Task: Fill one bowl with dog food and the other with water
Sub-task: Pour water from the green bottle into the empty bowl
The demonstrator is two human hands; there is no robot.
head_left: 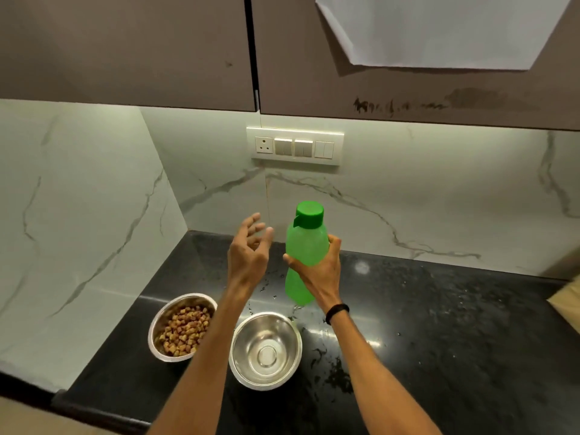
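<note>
Shiny steel bowls [266,350], translucent plastic bottle [306,246] (glossy cap), polished black counter [455,324]

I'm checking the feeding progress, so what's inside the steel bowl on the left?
Brown dog food pieces fill the left bowl partway. The left forearm crosses its right edge, hiding that part of the inside.
</note>
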